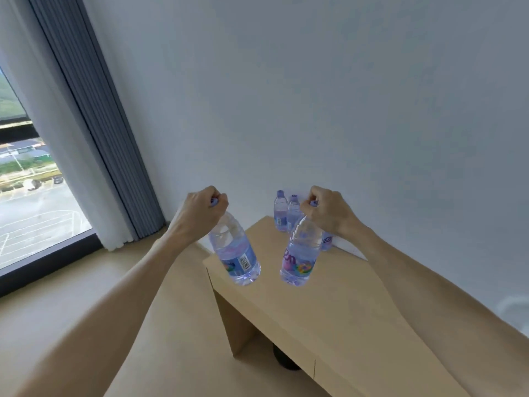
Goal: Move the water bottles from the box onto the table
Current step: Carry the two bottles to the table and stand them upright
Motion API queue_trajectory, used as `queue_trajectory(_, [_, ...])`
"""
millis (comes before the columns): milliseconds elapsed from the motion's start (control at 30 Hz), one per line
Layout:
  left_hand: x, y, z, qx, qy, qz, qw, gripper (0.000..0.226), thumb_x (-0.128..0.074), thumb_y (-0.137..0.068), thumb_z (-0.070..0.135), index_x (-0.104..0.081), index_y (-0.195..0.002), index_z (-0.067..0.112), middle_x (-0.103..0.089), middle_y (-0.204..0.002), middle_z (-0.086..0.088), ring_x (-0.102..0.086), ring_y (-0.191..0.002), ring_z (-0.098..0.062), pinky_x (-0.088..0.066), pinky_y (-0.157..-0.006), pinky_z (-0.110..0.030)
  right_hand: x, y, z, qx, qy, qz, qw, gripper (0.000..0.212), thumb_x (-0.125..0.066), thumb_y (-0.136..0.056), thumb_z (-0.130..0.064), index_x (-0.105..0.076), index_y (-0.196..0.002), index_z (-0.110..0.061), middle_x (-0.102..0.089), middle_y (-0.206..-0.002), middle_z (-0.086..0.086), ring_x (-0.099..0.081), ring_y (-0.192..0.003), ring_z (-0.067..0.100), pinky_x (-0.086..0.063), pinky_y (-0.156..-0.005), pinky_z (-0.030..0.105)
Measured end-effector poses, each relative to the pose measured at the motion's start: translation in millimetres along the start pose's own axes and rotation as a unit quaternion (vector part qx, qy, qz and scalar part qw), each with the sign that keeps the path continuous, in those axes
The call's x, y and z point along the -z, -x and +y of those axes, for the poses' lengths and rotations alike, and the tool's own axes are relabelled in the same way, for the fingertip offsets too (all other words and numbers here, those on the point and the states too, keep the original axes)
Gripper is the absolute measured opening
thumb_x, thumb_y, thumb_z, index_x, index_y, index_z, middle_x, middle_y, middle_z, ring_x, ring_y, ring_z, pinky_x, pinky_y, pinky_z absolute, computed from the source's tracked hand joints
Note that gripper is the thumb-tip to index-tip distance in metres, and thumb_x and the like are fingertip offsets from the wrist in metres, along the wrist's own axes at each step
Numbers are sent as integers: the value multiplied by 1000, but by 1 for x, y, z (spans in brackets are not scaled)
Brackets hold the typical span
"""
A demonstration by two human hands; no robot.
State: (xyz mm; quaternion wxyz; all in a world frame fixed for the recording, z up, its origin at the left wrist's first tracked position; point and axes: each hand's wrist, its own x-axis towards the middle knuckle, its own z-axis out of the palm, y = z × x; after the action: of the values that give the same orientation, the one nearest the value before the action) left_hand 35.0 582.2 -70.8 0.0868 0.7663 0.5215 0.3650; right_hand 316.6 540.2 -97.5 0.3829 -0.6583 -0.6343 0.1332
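Bottles are carried above the table (329, 310): the left hand (200, 209) is clamped on the left bottle (236, 253), the right hand (329, 213) on the right bottle (302, 253). Each should be lowered upright beside the standing bottles (284, 213) at the table's far end.

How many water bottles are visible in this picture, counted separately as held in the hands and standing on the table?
Bottles held in hands: 2, one in the left hand (left bottle), one in the right hand (right bottle).
Bottles standing on the table: at least 3 (, and one partly hidden).
Total: at least 5.
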Motion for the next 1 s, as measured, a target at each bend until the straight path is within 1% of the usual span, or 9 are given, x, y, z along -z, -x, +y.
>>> queue_trajectory(67, [-31, -27, 2, -8, 14, -22, 1000, 31, -48, -91, 24, -40, -66, 7, -47, -57, -1, -33, -48, -10, -33, -49, -23, 5, -19, 24, -22, 5, 9, 1000, 21, -54, -87, -24, -47, -71, -12, -54, -64, 3, -44, -57, 19, -38, -55, 32])
queue_trajectory(167, [-76, -64, 5, -21, 34, -51, 998, 32, -49, -91, 24, -37, -65, 9, -45, -57, -2, -33, -51, -15, -34, -51, -30, 13, -44, 58, -46, 18, 22, 999, 23, -54, -87, -25, -45, -69, -14, -54, -62, 2, -44, -57, 19, -38, -55, 31])
queue_trajectory(233, [-104, -87, 8, -35, 48, -68, 996, 32, -48, -91, 25, -36, -64, 11, -45, -56, -2, -33, -50, -15, -33, -51, -30, 18, -60, 78, -62, 24, 35, 997, 23, -54, -86, -24, -45, -69, -12, -53, -61, 2, -43, -55, 19, -37, -54, 31])
queue_trajectory(333, [-145, -116, 13, -52, 66, -106, 991, 32, -48, -91, 27, -38, -67, 9, -45, -56, -1, -32, -51, -14, -32, -50, -29, 24, -75, 107, -88, 34, 44, 995, 23, -54, -87, -26, -44, -70, -13, -51, -60, 1, -41, -53, 17, -36, -53, 31])
queue_trajectory(467, [-201, -150, 22, -91, 93, -162, 978, 33, -49, -92, 24, -32, -66, 13, -35, -54, 4, -26, -49, -11, -27, -46, -22, 30, -89, 143, -128, 57, 50, 989, 22, -53, -89, -28, -45, -72, -14, -52, -59, 0, -43, -54, 17, -36, -53, 31])
queue_trajectory(567, [-246, -174, 28, -123, 120, -213, 962, 34, -50, -91, 19, -29, -64, 16, -33, -52, 6, -27, -48, -11, -29, -46, -20, 30, -94, 170, -165, 66, 55, 983, 22, -53, -90, -28, -45, -74, -16, -51, -58, -2, -43, -53, 17, -36, -53, 30])
queue_trajectory(700, [-304, -198, 37, -176, 135, -278, 935, 34, -51, -92, 18, -33, -64, 20, -34, -48, 9, -32, -48, -11, -27, -48, -22, 23, -92, 203, -224, 77, 73, 969, 21, -53, -91, -30, -46, -75, -19, -51, -57, -6, -42, -50, 13, -34, -50, 25])
queue_trajectory(867, [-367, -216, 44, -248, 117, -353, 894, 23, -49, -96, 26, -45, -76, 15, -41, -53, 6, -37, -52, -13, -30, -52, -24, 13, -85, 235, -292, 86, 100, 947, 21, -54, -91, -31, -45, -74, -23, -50, -51, -9, -38, -47, 9, -35, -52, 27])
queue_trajectory(1000, [-400, -215, 52, -297, 86, -393, 866, 20, -50, -97, 31, -49, -86, 14, -49, -61, 9, -47, -60, -16, -37, -60, -27, 9, -78, 252, -309, 97, 111, 939, 23, -57, -89, -34, -43, -72, -26, -49, -53, -9, -40, -49, 9, -35, -51, 24])
